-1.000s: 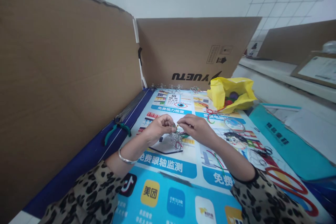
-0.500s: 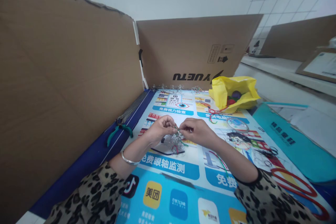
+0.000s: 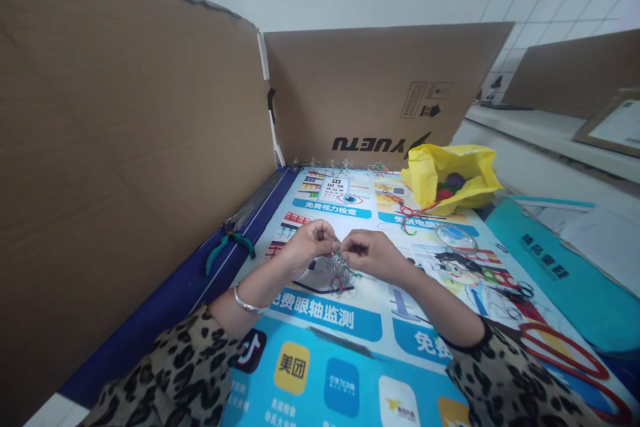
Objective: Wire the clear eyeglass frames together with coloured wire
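Note:
My left hand [image 3: 314, 247] is closed in a pinch over the middle of the printed sheet, a silver bangle round its wrist. Facing it, my right hand [image 3: 373, 255] pinches too, its fingertips very close to the left ones. Between them runs a thin green cord [image 3: 339, 253], whose exact hold the fingers partly hide. Just below hangs or rests a clear, silvery wire-like tangle [image 3: 334, 272], with a red strand at its lower end and a green tail to the right. Its finer make-up is too small to tell.
Teal-handled pliers [image 3: 230, 250] lie on the left blue strip. At the back right stands a yellow bag [image 3: 453, 173] with yarn balls inside. A clear round dish [image 3: 456, 238], black scissors [image 3: 520, 291] and a red cord loop [image 3: 565, 350] lie to the right. Cardboard panels [image 3: 370, 87] border the table.
The view has shifted slightly. My fingertips have moved a little at the green cord, and more of the cord shows between them. Both hands stay pinched above the wire tangle.

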A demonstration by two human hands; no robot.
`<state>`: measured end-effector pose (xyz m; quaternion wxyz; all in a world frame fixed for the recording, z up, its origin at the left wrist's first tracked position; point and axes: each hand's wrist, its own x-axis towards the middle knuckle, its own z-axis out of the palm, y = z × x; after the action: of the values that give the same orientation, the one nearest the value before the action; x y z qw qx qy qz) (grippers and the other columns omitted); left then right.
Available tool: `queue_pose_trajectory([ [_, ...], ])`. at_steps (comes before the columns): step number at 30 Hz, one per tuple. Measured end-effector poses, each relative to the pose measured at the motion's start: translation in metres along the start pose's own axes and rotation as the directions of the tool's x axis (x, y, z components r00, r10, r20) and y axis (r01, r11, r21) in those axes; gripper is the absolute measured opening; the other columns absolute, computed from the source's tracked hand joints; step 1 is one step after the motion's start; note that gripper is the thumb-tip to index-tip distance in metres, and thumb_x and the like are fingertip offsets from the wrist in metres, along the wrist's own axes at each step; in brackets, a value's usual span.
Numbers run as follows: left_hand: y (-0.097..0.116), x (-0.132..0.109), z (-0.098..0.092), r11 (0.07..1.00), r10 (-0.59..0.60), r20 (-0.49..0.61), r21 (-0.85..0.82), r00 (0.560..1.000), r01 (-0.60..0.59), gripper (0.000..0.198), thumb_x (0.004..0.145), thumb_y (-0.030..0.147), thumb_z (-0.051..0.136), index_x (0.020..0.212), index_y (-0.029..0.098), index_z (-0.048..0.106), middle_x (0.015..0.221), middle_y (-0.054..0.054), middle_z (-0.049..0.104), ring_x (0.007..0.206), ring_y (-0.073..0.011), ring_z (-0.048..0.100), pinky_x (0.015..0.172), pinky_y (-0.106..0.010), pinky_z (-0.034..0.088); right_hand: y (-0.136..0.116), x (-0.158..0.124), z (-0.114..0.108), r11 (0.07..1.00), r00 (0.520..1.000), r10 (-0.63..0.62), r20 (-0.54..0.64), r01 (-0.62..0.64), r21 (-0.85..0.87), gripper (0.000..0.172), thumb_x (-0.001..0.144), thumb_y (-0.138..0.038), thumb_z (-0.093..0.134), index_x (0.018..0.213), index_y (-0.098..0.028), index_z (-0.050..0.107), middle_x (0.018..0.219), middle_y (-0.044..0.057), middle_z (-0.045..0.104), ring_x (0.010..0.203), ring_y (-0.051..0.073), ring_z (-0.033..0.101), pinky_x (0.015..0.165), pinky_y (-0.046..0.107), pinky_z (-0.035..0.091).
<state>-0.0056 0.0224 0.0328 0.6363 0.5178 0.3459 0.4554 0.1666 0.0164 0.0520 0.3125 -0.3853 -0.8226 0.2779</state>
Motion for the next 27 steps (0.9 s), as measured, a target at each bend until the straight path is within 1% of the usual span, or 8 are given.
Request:
queue_pose_trajectory([
  [2,-0.001,0.001,-0.001,1.000,0.019,-0.002,0.006,1.000,-0.019,0.034,0.056,0.025,0.078,0.072,0.014,0.050,0.062,0.004,0.050,0.054,-0.0056,0.048,0.052,-0.019,0.038,0.004,0.000,-0.001,0.990,0.996,0.064,0.055,-0.071,0.123,0.007,0.069,-0.018,0.054,0.067,-0.016,0.061,0.062,-0.001,0.057,0.055,0.010,0.050,0.053,0.021,0.040],
  [5,-0.003,0.002,-0.002,0.999,0.035,-0.004,0.001,0.999,-0.035,0.034,0.057,0.025,0.077,0.073,0.014,0.050,0.064,0.005,0.049,0.055,-0.0054,0.048,0.053,-0.019,0.039,0.012,0.000,-0.002,0.917,0.973,0.195,0.122,-0.225,0.331,0.015,0.073,-0.030,0.056,0.069,-0.016,0.059,0.058,-0.002,0.054,0.054,0.011,0.052,0.054,0.024,0.044],
  [7,-0.004,0.003,-0.003,0.999,0.037,-0.008,0.002,0.999,-0.037,0.034,0.057,0.026,0.077,0.073,0.014,0.050,0.064,0.005,0.049,0.055,-0.0056,0.049,0.054,-0.019,0.039,0.017,0.001,-0.002,0.878,0.960,0.244,0.138,-0.279,0.388,0.019,0.073,-0.035,0.059,0.068,-0.016,0.058,0.056,-0.002,0.053,0.052,0.011,0.052,0.053,0.024,0.044],
  [12,-0.006,0.003,-0.004,0.998,0.060,0.006,0.021,0.998,-0.061,0.031,0.059,0.025,0.075,0.074,0.014,0.049,0.065,0.004,0.049,0.055,-0.0063,0.050,0.054,-0.020,0.040,0.018,0.002,0.001,0.879,0.956,0.236,0.176,-0.288,0.381,0.023,0.072,-0.038,0.062,0.068,-0.016,0.059,0.052,-0.003,0.053,0.050,0.010,0.049,0.051,0.023,0.039],
  [16,-0.006,0.004,-0.005,0.996,0.085,0.014,0.041,0.996,-0.085,0.028,0.062,0.021,0.073,0.074,0.014,0.049,0.065,0.004,0.049,0.056,-0.0064,0.050,0.055,-0.020,0.040,0.014,0.001,0.002,0.844,0.943,0.271,0.195,-0.330,0.423,0.027,0.071,-0.041,0.063,0.067,-0.015,0.058,0.052,-0.004,0.052,0.049,0.009,0.048,0.051,0.023,0.038],
  [19,-0.006,0.004,-0.005,0.994,0.092,0.028,0.060,0.995,-0.094,0.026,0.063,0.020,0.071,0.075,0.015,0.049,0.065,0.004,0.049,0.056,-0.0066,0.050,0.055,-0.020,0.040,0.017,0.001,0.003,0.832,0.940,0.268,0.209,-0.335,0.441,0.030,0.070,-0.043,0.064,0.066,-0.015,0.058,0.054,-0.004,0.053,0.049,0.009,0.048,0.051,0.022,0.038],
  [23,-0.004,0.003,-0.003,0.990,0.106,0.013,0.097,0.994,-0.107,0.027,0.062,0.022,0.073,0.073,0.014,0.049,0.065,0.004,0.049,0.057,-0.0064,0.049,0.055,-0.020,0.038,0.022,0.001,0.005,0.837,0.942,0.255,0.220,-0.329,0.437,0.031,0.070,-0.045,0.065,0.066,-0.015,0.058,0.053,-0.004,0.053,0.049,0.008,0.049,0.050,0.022,0.038],
  [27,-0.003,0.003,-0.003,0.987,0.104,0.009,0.125,0.995,-0.104,0.028,0.061,0.023,0.073,0.072,0.014,0.050,0.064,0.004,0.050,0.057,-0.0064,0.048,0.055,-0.020,0.038,0.022,0.001,0.004,0.823,0.937,0.265,0.229,-0.344,0.453,0.031,0.069,-0.045,0.066,0.067,-0.014,0.059,0.054,-0.003,0.054,0.049,0.008,0.050,0.049,0.022,0.037],
])
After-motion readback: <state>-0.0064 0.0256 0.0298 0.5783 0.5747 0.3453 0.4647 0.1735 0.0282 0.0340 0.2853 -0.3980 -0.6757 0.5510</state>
